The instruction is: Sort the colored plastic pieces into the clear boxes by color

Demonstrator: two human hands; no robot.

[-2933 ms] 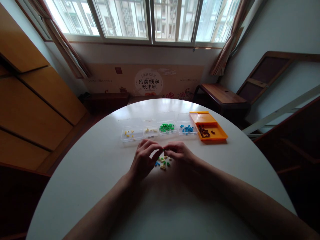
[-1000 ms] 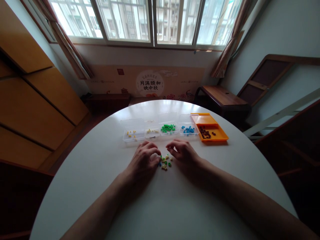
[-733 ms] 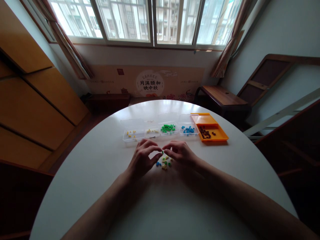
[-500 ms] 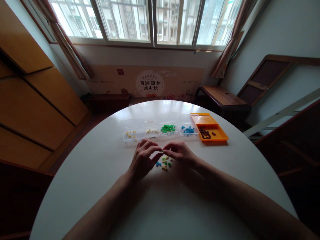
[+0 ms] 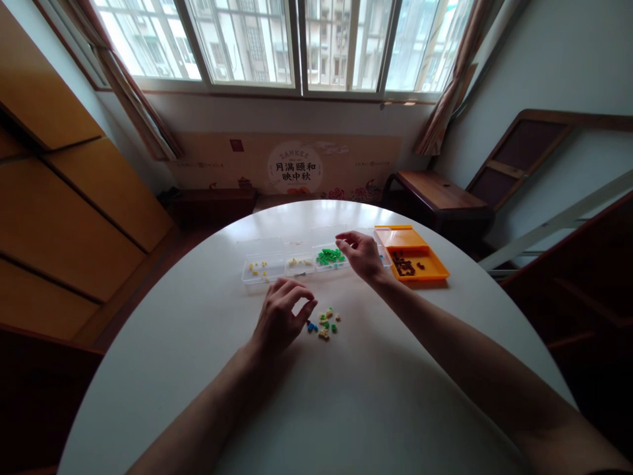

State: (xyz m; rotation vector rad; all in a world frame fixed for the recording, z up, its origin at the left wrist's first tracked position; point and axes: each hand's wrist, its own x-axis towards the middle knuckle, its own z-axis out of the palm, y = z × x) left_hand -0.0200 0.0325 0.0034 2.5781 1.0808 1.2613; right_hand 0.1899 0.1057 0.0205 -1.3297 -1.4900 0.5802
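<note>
Reaching toward the far edge of the table, the right hand hovers over the row of clear boxes, fingertips pinched together just above the box of green beads; whether a bead sits in that pinch is too small to tell. Beside it stand the box of yellow beads, a box of paler beads and, at the row's right end, the orange box holding dark pieces. The left hand rests nearer the middle of the table, fingers curled and apart, holding nothing, just beside the loose pile of mixed beads. A risk is that anything let go from this height bounces off the box rim and rolls away, or that the left fingers nudge and scatter the pile.
</note>
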